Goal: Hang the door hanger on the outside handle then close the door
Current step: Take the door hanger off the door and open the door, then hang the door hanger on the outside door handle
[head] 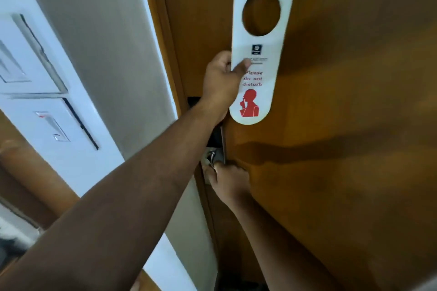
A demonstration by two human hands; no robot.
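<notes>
A white door hanger (260, 54) with an oval hole near its top and red "Please do not disturb" print is held upright against the brown wooden door (343, 101). My left hand (221, 82) pinches its left edge at mid-height. Lower down, my right hand (227, 181) is closed around the metal door handle (212, 157) at the door's edge; most of the handle is hidden under the fingers. A dark lock plate (216, 136) sits just above the handle, partly covered by my left forearm.
The wooden door frame (165, 30) and a pale wall (94, 42) stand left of the door. A white panel with switches (54, 125) is mounted on the wall at far left. A brown wooden surface (30, 172) shows at lower left.
</notes>
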